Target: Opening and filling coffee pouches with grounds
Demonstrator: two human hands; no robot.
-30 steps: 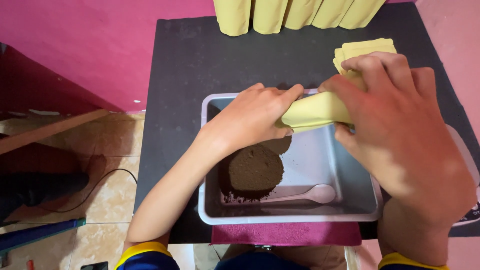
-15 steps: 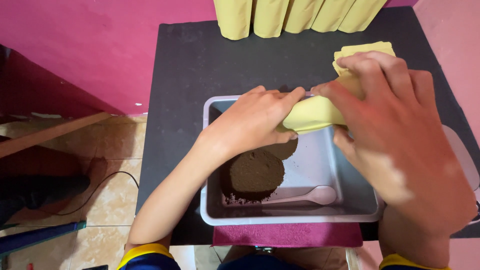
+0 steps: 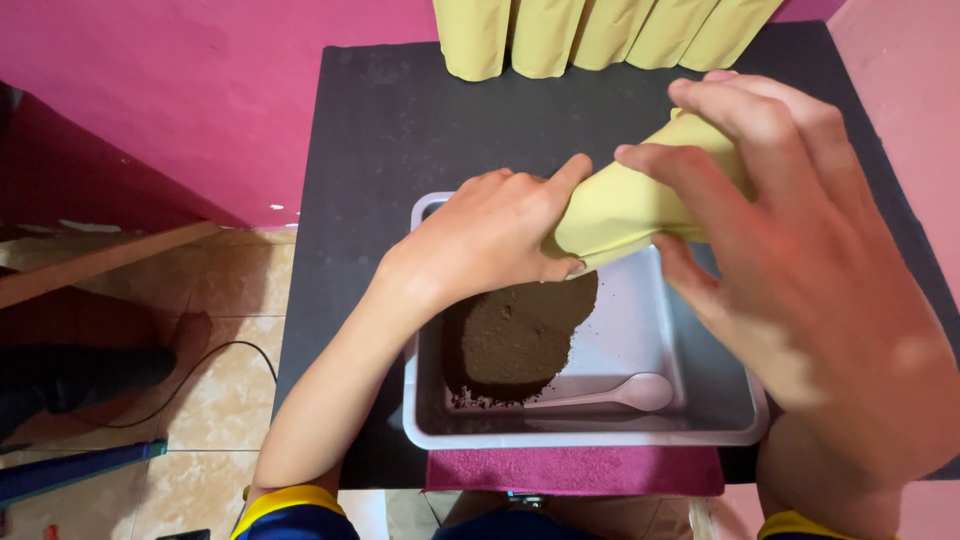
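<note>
Change: both hands have lifted the yellow paper pouch (image 3: 640, 205) higher and tilted it — its right end now rises toward the far side of the mat.
Left hand (image 3: 490, 240): clenched around the pouch's lower end, above the tray.
Right hand (image 3: 790, 250): grasping the pouch's raised end, fingers over the top.
Pouch: held over the grey plastic tray (image 3: 700, 410).
Tray: holds a heap of dark brown powder (image 3: 515, 340) and a pale spoon (image 3: 625, 393) — it rests on a black mat (image 3: 385, 140).
Far edge: a row of upright yellow pouches (image 3: 600, 30).
</note>
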